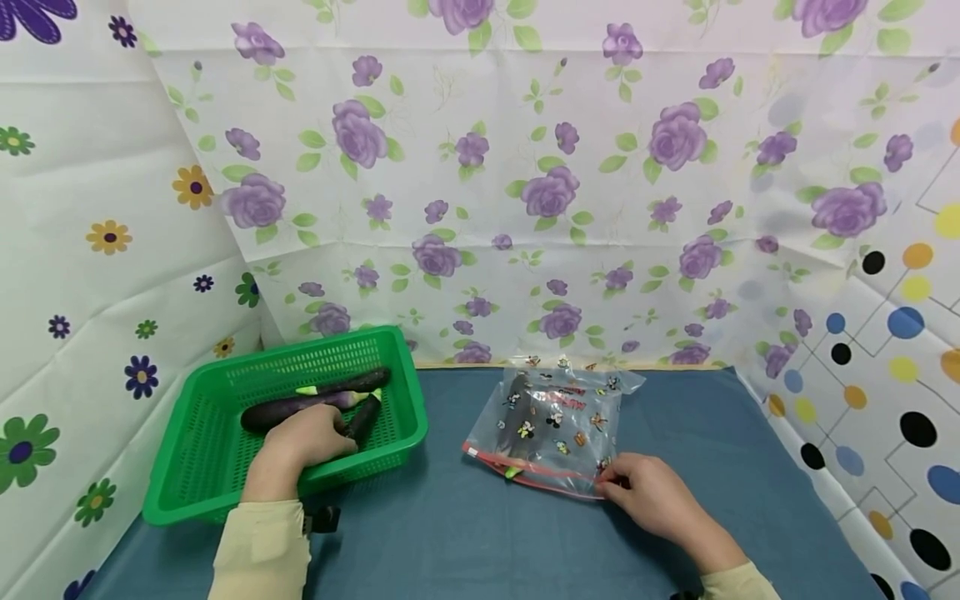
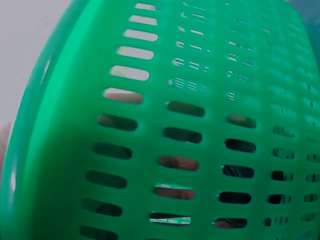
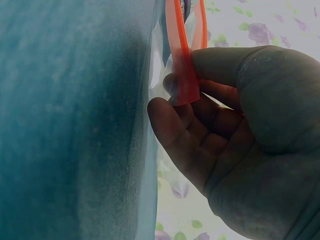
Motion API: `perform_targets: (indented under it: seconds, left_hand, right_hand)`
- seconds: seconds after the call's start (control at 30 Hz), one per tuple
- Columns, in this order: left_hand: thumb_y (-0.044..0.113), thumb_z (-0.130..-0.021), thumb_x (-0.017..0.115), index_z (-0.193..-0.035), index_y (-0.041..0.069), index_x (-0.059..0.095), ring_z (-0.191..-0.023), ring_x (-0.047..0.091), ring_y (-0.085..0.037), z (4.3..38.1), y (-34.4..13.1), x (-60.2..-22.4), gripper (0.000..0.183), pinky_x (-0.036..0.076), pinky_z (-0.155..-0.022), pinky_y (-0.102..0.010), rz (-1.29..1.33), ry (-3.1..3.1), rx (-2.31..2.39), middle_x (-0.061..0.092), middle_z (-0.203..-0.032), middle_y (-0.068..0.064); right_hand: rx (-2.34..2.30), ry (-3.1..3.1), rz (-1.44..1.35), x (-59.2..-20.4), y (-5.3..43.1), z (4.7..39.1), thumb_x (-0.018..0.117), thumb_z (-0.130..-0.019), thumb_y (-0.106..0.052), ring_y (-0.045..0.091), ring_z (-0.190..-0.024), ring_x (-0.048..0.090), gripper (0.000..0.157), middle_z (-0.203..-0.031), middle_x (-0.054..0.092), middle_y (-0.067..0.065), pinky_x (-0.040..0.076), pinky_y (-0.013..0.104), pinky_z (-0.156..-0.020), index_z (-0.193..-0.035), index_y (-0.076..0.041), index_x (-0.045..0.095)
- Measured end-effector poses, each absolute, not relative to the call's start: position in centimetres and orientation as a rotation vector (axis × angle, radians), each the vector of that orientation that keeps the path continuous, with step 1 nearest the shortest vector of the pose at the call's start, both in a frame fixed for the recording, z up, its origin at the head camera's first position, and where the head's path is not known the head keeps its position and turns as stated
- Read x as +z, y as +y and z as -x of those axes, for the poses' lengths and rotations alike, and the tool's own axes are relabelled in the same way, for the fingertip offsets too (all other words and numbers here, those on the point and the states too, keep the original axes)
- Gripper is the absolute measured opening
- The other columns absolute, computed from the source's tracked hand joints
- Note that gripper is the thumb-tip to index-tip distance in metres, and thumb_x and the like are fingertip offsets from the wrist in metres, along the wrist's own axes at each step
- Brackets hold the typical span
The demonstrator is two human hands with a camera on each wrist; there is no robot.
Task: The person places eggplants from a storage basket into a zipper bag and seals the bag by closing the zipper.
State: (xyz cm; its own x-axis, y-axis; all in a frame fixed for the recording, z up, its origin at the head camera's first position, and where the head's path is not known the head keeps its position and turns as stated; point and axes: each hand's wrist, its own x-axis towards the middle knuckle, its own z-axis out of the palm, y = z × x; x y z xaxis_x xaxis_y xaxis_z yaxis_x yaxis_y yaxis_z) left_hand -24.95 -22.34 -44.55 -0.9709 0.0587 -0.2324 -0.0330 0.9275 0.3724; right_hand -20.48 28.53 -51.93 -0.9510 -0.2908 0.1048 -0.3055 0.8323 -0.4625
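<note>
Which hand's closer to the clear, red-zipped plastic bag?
Right: the right hand pinches the bag; the left hand is left of it, inside the green plastic basket.

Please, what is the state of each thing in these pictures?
Green basket: upright.
Basket eggplants: three, lying, whole where visible.
Printed zip bag: lying down, mouth open.
Bagged eggplant: lying inside, green end near mouth.
White slider: at the zip's left end.
Left hand: in the basket, at the nearest eggplant; grip unclear.
Right hand: pinching the bag's right corner.
Blue cloth: spread.
</note>
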Motion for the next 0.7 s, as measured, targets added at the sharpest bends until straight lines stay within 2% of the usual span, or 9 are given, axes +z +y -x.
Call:
perform_targets:
  seconds: [0.27, 0.43, 0.53, 0.63, 0.7]
  left_hand:
    - [0.031, -0.088, 0.071, -0.064, 0.02, 0.052, -0.054, 0.038, -0.017, 24.88, -22.06, -44.06, 0.032, 0.031, -0.054, -0.037, 0.002, 2.876, 0.548, 0.039, -0.06, 0.003]
    - [0.037, -0.093, 0.068, -0.071, 0.018, 0.058, -0.057, 0.046, -0.02, 25.19, -21.9, -44.1, 0.031, 0.033, -0.057, -0.039, 0.022, 2.903, 0.543, 0.047, -0.064, 0.0]
    - [0.039, -0.095, 0.067, -0.097, 0.017, 0.07, -0.066, 0.054, -0.022, 25.46, -21.83, -44.13, 0.023, 0.038, -0.061, -0.043, 0.0, 2.915, 0.543, 0.06, -0.077, -0.003]
    - [0.041, -0.095, 0.066, -0.128, 0.018, 0.068, -0.074, 0.058, -0.023, 25.58, -21.75, -44.0, 0.04, 0.04, -0.063, -0.045, -0.016, 2.928, 0.562, 0.067, -0.094, -0.004]
    - [0.044, -0.095, 0.066, -0.135, 0.017, 0.064, -0.075, 0.058, -0.023, 25.62, -21.69, -43.92, 0.048, 0.04, -0.063, -0.045, -0.021, 2.94, 0.581, 0.069, -0.1, -0.003]
  right_hand:
    - [0.774, -2.992, -0.48, -51.93, 28.54, 20.55, 0.078, -0.092, -0.028, -0.002, -0.067, 0.053, 0.009, -0.078, 0.059, -0.019, 0.046, 0.026, -0.06, -0.085, -0.033, 0.076]
    - [0.775, -3.001, -0.469, -51.85, 28.47, 20.6, 0.078, -0.092, -0.028, -0.002, -0.067, 0.054, 0.01, -0.079, 0.059, -0.019, 0.046, 0.026, -0.061, -0.084, -0.034, 0.075]
    - [0.772, -3.005, -0.462, -51.85, 28.49, 20.55, 0.078, -0.092, -0.027, -0.003, -0.067, 0.054, 0.011, -0.079, 0.059, -0.019, 0.046, 0.026, -0.061, -0.084, -0.034, 0.075]
    - [0.771, -3.004, -0.463, -51.91, 28.54, 20.48, 0.078, -0.092, -0.027, -0.003, -0.068, 0.054, 0.011, -0.079, 0.059, -0.02, 0.047, 0.026, -0.061, -0.084, -0.034, 0.075]
    - [0.762, -3.004, -0.459, -51.97, 28.54, 20.46, 0.078, -0.092, -0.027, -0.003, -0.067, 0.054, 0.011, -0.079, 0.059, -0.02, 0.047, 0.026, -0.061, -0.084, -0.034, 0.075]
